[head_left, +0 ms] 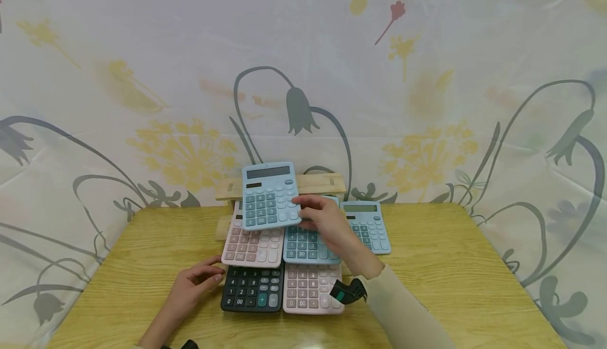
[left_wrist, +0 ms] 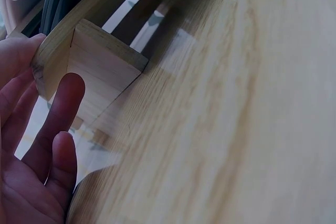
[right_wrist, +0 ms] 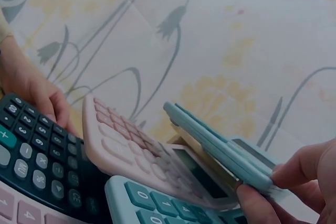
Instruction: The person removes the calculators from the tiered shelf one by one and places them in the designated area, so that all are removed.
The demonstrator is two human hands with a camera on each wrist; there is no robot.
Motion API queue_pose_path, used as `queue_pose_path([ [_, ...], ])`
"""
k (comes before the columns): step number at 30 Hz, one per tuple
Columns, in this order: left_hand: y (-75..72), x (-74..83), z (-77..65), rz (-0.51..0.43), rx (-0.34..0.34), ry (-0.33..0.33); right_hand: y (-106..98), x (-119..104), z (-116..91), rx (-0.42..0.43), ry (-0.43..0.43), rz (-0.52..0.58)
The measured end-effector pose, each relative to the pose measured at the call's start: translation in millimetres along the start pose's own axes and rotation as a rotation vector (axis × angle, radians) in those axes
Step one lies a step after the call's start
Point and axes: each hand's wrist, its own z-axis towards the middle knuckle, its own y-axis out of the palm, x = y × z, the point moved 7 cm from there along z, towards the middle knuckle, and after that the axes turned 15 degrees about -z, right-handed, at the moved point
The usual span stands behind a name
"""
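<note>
My right hand [head_left: 327, 222] pinches a light blue calculator [head_left: 267, 196] by its lower right edge, thumb on one side and fingers on the other. That calculator is raised in front of the stand's top bar, overlapping a pink calculator [head_left: 251, 249] in the head view. Beside the pink one, a second blue calculator [head_left: 303, 254] leans on the stand, partly behind my right hand. Below them sit a black calculator [head_left: 251, 291] and another pink calculator [head_left: 313, 291]. My left hand [head_left: 194, 286] is at the stand's left side, fingertips at the edge of its wooden frame [left_wrist: 52, 61], fingers loosely extended.
The wooden stand's top bar [head_left: 322, 183] shows behind the calculators. Right of the stand, one more blue calculator [head_left: 365, 225] leans back near the table's far edge. A wood-grain table [head_left: 450, 275] spreads on both sides, with a flower-patterned cloth [head_left: 427, 75] hanging behind.
</note>
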Motion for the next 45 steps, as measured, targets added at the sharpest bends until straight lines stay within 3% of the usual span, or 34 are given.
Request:
queue_pose_path([
  [9, -1.7, -0.4, -0.7, 0.019, 0.013, -0.01, -11.8, 4.2, -3.5, 0.019, 0.018, -0.003],
  [20, 0.6, -5.0, -0.4, 0.025, 0.013, -0.055, -48.9, 12.0, -19.0, 0.043, -0.003, -0.048],
  [45, -1.1, -1.8, 1.5, 0.021, -0.023, 0.0, -114.2, 21.6, -39.6, 0.127, -0.03, -0.044],
])
